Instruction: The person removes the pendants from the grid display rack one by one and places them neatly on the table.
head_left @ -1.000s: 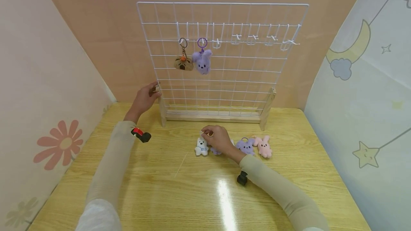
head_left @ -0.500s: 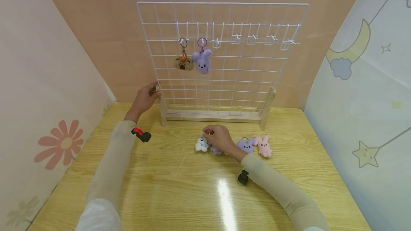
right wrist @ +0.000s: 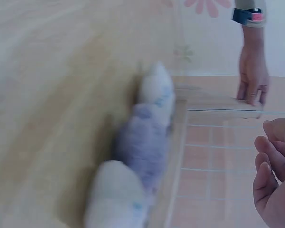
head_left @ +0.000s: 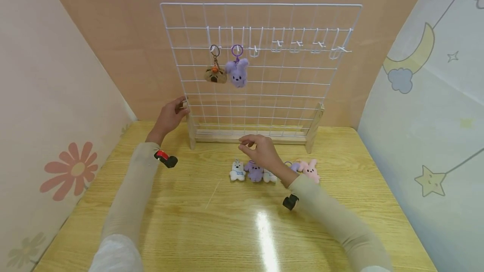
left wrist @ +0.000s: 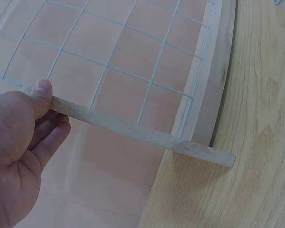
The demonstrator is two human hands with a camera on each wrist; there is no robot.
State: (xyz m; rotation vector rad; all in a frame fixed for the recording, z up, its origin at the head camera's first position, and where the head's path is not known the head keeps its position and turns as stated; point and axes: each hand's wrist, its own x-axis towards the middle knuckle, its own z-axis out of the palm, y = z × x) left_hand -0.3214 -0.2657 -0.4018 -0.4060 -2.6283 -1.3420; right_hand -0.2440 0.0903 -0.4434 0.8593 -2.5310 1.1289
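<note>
Wooden table: left hand grips rack (right hand near plushies).

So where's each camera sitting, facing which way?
Head: worn on the head, facing forward and down at wire rack and plush toys; left hand, right hand, both arms show.
Left wrist: on the left wrist, facing the rack's wooden post; left hand shows.
Right wrist: on the right wrist, facing across blurred plush toys toward the rack; both hands show.
Head and right wrist share both hands.
</note>
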